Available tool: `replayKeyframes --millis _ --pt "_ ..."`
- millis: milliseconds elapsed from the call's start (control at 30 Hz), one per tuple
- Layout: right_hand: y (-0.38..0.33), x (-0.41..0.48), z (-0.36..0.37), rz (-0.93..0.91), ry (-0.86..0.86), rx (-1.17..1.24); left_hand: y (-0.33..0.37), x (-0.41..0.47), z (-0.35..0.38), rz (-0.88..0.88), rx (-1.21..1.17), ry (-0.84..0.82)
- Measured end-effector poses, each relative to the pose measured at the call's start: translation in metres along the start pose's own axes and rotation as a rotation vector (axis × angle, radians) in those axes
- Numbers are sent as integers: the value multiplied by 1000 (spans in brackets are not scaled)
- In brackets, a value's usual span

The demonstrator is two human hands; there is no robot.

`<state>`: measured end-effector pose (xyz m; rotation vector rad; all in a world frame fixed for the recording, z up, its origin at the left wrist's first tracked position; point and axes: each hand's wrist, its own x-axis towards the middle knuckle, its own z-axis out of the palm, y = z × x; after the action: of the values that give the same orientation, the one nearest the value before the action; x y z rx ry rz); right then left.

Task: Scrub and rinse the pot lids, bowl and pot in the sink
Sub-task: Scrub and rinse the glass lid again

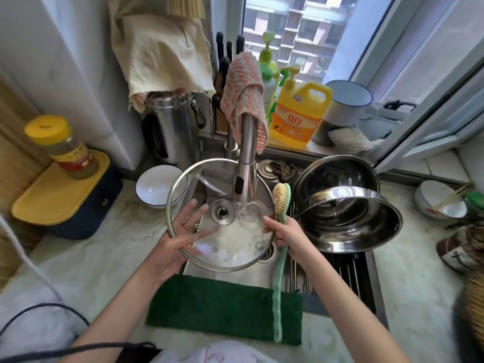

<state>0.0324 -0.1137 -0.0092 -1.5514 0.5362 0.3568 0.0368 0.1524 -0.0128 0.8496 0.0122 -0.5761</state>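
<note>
Pale stone worktop (104, 258) below a window, with the sink (264, 277) at the centre of the frame. I have the glass lid (222, 213) under the running faucet (246, 158). My left hand (175, 244) lies flat and spread against its underside, gripping nothing. My right hand (288, 234) is wrapped round the brush (281, 197) handle, one fingertip steadying the rim. Wet glass on a flat palm could slide off and crack in the sink, or the brush could knock it. The steel pot (348, 231) sits centre right, the white bowl (157, 187) centre left.
</note>
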Motion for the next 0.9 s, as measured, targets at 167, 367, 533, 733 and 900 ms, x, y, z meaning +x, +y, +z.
replayKeyframes --millis 167,367,533,733,900 --pt "-8 -2 4 -179 111 61 -1 4 -1 -4 -127 -51" --pt "-34 -19 -3 -352 229 -117 -13 23 9 -104 -274 -38" --pt "-47 -28 -18 -336 287 -267 -26 25 19 -182 -340 1" --pt "-41 -29 -31 -144 263 -280 -21 17 29 -239 -279 56" --pt "-20 -22 -26 -64 187 -133 -8 8 32 -252 -182 135"
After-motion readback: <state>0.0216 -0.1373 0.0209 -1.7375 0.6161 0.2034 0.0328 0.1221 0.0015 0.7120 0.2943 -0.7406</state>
